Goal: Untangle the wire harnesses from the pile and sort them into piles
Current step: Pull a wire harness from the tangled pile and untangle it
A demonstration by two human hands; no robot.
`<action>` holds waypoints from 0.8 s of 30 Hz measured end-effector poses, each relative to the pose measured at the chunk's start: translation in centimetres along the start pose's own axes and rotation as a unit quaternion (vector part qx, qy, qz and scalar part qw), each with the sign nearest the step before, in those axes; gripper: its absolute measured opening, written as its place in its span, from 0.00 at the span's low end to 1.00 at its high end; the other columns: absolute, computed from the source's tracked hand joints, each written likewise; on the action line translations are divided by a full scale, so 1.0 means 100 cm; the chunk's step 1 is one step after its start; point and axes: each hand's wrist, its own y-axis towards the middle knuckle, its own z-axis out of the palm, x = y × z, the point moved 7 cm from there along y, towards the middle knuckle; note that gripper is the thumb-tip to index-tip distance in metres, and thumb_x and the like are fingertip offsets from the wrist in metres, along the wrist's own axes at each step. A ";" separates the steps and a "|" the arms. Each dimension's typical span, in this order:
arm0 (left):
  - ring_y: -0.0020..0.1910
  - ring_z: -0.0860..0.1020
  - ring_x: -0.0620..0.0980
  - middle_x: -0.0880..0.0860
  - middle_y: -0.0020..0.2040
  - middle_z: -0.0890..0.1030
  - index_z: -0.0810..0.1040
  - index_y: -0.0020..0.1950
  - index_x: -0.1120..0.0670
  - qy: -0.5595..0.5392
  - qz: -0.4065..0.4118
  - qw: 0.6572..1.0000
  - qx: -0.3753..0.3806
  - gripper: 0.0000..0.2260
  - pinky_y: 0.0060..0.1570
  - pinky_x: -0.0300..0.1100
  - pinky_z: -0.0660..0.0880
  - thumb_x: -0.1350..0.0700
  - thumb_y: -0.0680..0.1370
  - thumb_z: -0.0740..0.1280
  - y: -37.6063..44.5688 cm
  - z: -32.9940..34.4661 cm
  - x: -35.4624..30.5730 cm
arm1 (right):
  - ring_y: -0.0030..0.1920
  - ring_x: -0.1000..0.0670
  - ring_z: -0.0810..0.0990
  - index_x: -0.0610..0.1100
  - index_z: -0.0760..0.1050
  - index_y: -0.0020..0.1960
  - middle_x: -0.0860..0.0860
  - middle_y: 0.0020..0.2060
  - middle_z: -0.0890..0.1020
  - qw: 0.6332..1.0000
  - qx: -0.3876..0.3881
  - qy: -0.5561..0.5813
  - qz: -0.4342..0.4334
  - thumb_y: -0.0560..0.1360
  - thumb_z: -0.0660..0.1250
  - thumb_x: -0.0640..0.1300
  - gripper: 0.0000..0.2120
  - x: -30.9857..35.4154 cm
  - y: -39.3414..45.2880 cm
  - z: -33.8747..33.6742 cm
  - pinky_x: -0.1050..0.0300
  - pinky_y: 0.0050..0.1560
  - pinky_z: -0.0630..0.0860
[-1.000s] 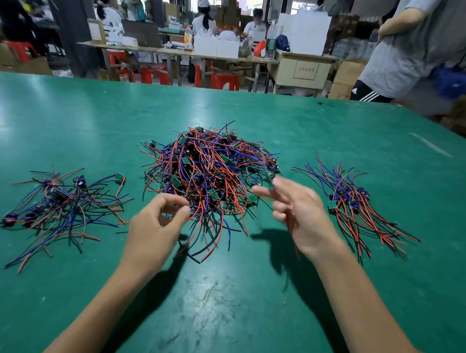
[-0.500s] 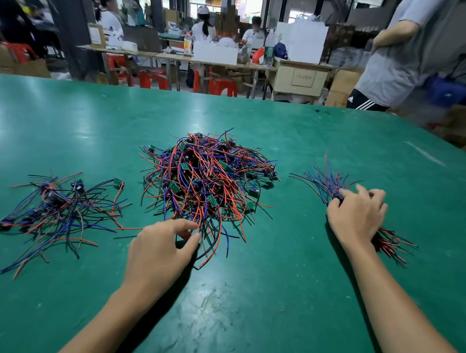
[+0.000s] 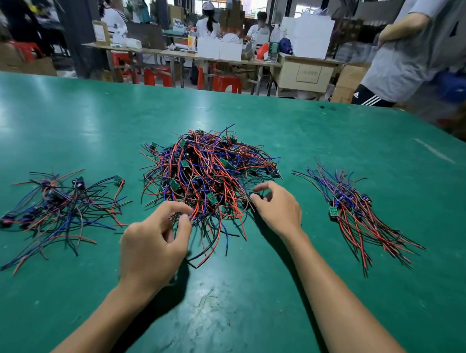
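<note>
A big tangled pile of red, blue and black wire harnesses (image 3: pixel 207 174) with small green boards lies mid-table. A smaller sorted pile (image 3: pixel 59 205) sits to its left, and another sorted pile (image 3: pixel 361 213) to its right. My left hand (image 3: pixel 152 242) is at the central pile's near edge, thumb and index finger pinching wires there. My right hand (image 3: pixel 276 207) is at the pile's near right edge, with thumb and fingers curled round a dark part of a harness.
The green table (image 3: pixel 245 301) stretches wide around the piles. A person in a grey shirt (image 3: pixel 417 51) stands at the far right corner. Benches, red stools and other workers are beyond the far edge.
My right hand left the right pile and came back to the central pile. My left hand moved forward and its fingers closed on wires at the pile's near edge.
</note>
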 end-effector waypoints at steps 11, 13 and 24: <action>0.24 0.68 0.46 0.47 0.22 0.67 0.81 0.46 0.45 -0.019 0.010 1.000 0.017 0.04 0.29 0.41 0.64 0.50 0.76 0.66 0.001 0.000 -0.003 | 0.51 0.51 0.78 0.54 0.84 0.55 0.52 0.52 0.81 0.997 -0.031 0.063 -0.031 0.79 0.68 0.54 0.08 -0.002 -0.009 -0.019 0.54 0.52 0.72; 0.24 0.67 0.46 0.48 0.23 0.67 0.81 0.46 0.44 -0.027 0.017 0.999 0.026 0.04 0.29 0.41 0.63 0.50 0.76 0.66 0.000 0.002 -0.004 | 0.42 0.57 0.78 0.51 0.84 0.52 0.55 0.47 0.84 0.986 -0.064 0.146 -0.045 0.79 0.69 0.50 0.06 0.005 -0.012 -0.039 0.57 0.49 0.73; 0.47 0.79 0.45 0.48 0.55 0.77 0.85 0.57 0.48 -0.213 -0.036 0.968 0.131 0.12 0.43 0.39 0.76 0.45 0.80 0.67 -0.003 0.024 -0.012 | 0.41 0.57 0.80 0.38 0.84 0.56 0.51 0.42 0.86 0.853 0.275 0.418 -0.148 0.73 0.75 0.33 0.11 0.076 -0.060 -0.028 0.67 0.45 0.77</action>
